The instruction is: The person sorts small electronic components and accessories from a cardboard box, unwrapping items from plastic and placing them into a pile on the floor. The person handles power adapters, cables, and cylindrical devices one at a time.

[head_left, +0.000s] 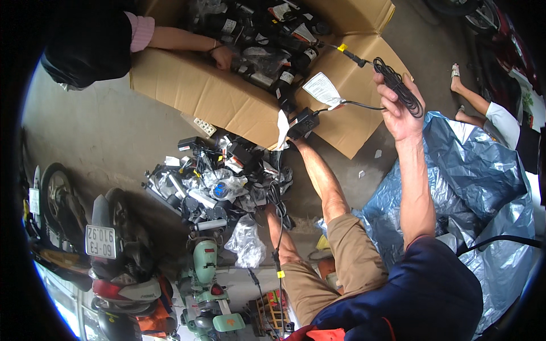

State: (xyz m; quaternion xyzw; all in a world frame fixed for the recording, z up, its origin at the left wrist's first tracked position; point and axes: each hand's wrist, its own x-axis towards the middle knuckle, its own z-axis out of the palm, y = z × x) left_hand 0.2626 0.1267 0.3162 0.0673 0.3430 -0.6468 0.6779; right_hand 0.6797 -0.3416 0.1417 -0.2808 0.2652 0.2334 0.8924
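A bundled thin black cable [396, 85] is held in the raised right hand [404, 120].
The right grip is closed around the bundle, just beyond the outer edge of a brown cardboard flap [358, 122]; the left hand's state cannot be told, as it is not seen. By the cable, a black rectangular adapter [303, 124] is joined. Into the large brown cardboard box [205, 96], over its left edge, a co-worker's hand [223, 57] is lowered. Plastic-wrapped black and silver parts [219, 184] are heaped on the floor [108, 142] below the box's near edge.

One held cable coil [401, 94], one carton [199, 94] — one silvery sheet [463, 176], two other people [94, 45] [503, 122]
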